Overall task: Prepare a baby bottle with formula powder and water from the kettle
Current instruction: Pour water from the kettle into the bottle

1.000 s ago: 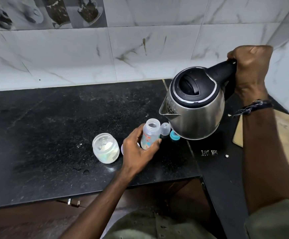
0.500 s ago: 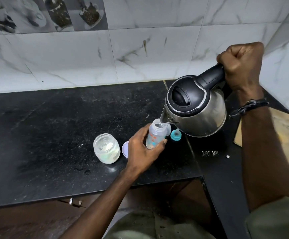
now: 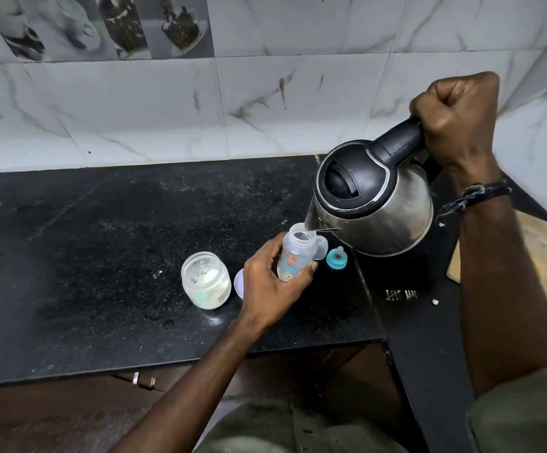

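A clear baby bottle [image 3: 298, 253] with printed pictures stands open on the black counter [image 3: 102, 243], and my left hand [image 3: 270, 282] grips its body. My right hand [image 3: 455, 122] grips the black handle of a steel kettle [image 3: 376, 204], which is tilted with its spout right over the bottle's mouth. An open glass jar [image 3: 205, 279] of white formula powder stands left of my left hand. The teal teat ring [image 3: 337, 258] and a clear bottle cap [image 3: 322, 247] lie just right of the bottle, under the kettle.
The jar's pale lid [image 3: 238, 282] lies between jar and hand, partly hidden. A wooden cutting board [image 3: 546, 253] sits at the right behind my forearm. Small scraps [image 3: 401, 294] lie on the counter's right section. Tiled walls close the back and right corner.
The kettle came down and left and tipped further, so its spout now sits over the bottle's mouth. My left hand kept hold of the bottle.
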